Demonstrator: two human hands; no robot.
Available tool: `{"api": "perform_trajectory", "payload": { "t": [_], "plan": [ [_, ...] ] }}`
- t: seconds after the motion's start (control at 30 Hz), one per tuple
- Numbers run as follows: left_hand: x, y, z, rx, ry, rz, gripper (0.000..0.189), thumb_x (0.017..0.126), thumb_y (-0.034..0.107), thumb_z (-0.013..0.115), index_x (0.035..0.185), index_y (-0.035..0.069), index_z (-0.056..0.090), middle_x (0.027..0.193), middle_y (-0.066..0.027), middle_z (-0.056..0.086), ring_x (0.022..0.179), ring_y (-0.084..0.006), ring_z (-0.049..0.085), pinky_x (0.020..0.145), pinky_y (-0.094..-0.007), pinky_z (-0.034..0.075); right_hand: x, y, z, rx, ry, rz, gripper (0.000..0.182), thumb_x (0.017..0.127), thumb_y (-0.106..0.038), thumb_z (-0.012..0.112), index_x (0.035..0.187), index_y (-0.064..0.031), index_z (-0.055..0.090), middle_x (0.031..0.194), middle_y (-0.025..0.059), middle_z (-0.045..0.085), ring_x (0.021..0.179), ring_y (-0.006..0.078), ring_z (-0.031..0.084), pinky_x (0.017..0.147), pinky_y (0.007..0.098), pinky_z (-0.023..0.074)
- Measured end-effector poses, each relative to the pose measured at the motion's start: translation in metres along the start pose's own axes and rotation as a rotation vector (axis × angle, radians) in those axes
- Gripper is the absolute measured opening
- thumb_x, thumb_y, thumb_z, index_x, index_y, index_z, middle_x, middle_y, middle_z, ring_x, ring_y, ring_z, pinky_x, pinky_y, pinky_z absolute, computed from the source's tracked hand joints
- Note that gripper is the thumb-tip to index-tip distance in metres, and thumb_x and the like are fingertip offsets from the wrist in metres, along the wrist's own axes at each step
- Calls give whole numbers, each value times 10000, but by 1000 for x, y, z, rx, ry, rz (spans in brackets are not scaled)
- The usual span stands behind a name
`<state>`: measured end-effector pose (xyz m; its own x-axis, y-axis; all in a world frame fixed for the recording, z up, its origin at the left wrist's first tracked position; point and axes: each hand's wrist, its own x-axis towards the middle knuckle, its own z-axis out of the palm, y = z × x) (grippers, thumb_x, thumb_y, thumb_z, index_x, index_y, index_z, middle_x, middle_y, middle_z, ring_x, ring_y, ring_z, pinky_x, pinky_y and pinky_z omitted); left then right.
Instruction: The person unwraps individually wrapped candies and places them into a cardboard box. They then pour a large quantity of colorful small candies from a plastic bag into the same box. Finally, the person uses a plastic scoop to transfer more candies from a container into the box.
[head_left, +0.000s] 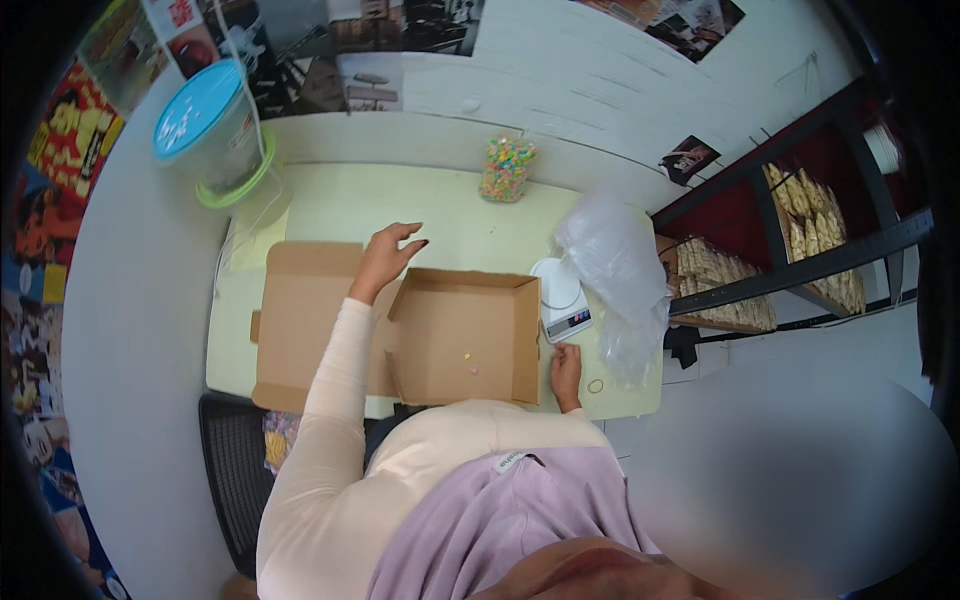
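My left hand (384, 259) hovers over the join between an open cardboard box (435, 337) and its folded-back lid (315, 322). Its thumb and fingers are apart with nothing between them. Two small candy-like pieces (473, 370) lie on the box floor. My right hand (566, 373) rests on the table between the box's right wall and a rubber band (595, 386). Its fingers are curled near the front edge of a white digital kitchen scale (568, 319); whether they hold anything is hidden. A clear packet of multicoloured candy-like pieces (508, 171) stands at the table's back.
A crumpled clear plastic bag (615, 262) lies on the pale table (420, 195), partly against the scale. Lidded plastic tubs (217, 135) stand at the back left. Right of the table, a dark metal rack (810, 259) holds packed bags. A black mesh chair (236, 465) is at the left.
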<state>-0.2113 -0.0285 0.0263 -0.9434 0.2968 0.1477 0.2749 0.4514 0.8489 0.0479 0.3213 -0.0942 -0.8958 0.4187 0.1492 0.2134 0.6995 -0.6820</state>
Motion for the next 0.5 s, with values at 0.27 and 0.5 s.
{"api": "perform_trajectory", "payload": {
  "t": [0.27,0.5],
  "plan": [
    [139,2,108,-56,-95,-35,910,746,391,793,1408,-48,350,1355,-279,454,1165,-371,547,954,-394,474,-14,-16,16,-186,88,7,169,791,18,562,956,-6,535,1007,158,501,1001,348,462,902,438,374],
    [216,-10,175,-286,-22,132,969,569,190,907,1320,-80,357,1294,-234,490,1125,-337,564,959,-382,469,-11,-16,17,-254,94,6,156,792,-16,547,941,-14,503,989,154,490,964,345,460,876,445,381]
  ]
}}
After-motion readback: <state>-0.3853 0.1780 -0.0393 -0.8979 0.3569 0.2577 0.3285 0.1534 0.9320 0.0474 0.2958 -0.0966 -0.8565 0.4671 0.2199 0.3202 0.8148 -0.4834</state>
